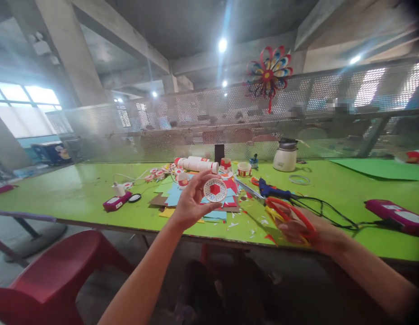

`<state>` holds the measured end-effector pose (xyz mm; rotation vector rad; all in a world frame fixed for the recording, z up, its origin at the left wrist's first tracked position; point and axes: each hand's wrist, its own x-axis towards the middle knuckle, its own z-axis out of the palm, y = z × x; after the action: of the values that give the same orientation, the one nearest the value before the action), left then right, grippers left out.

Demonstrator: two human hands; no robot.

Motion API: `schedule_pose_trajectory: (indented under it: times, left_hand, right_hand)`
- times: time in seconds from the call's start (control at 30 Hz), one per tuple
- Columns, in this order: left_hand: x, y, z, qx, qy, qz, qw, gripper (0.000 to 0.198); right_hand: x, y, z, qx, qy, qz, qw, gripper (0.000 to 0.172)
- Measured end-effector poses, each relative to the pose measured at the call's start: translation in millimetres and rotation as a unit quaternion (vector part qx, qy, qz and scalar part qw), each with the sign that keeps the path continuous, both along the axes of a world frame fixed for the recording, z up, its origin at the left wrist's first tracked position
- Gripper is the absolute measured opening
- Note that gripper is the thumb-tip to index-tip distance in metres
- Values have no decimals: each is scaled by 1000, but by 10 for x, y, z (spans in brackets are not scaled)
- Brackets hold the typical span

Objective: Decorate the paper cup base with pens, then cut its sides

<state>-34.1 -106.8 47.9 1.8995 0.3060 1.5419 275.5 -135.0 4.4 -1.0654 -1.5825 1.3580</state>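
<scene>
Between the thumb and fingers of my left hand (191, 203) is a small round white paper disc (215, 190) with a red centre and lines running outward. It is held up over the stacked paper, its face turned toward me. My right hand (299, 228) grips orange-handled scissors (290, 212); their blades point left toward the disc but stay apart from it. Under my left hand lies a pile of coloured paper sheets (172, 197), blue, brown and yellow. Paper scraps (253, 230) are scattered on the table near the scissors.
On the green table (77, 185) are a blue glue gun (272, 188) with a black cord, purple power strips (394, 214), white paper cups (244, 169), a cream jar (285, 155) and green sheets (379, 169). A mesh partition (192, 122) stands behind. A red chair (63, 266) is at lower left.
</scene>
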Motion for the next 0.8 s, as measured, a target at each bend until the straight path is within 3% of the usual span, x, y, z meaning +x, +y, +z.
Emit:
schedule_pose_trajectory:
  times: [0.13,0.27,0.43,0.53,0.67,0.8]
  left_hand:
    - [-32,141,-12,6,24,21,999,76]
    - [-53,423,24,-41,11,10,999,76]
    - [-29,849,122,-172,-24,-60,983,74]
    - [21,1074,167,-203,-18,-60,977,75]
    - [111,1321,210,-212,-14,-63,975,67]
    - [177,1492,179,-280,-47,-109,953,59]
  right_hand:
    - [-96,0,79,-40,135,37,989,62]
    - [-226,123,210,2,165,62,984,41]
    - [-354,470,240,-32,205,89,974,26]
    - [-383,708,249,-41,193,88,976,14]
    - [-366,911,250,-26,175,77,981,37]
    - [-330,991,130,-65,129,45,988,35]
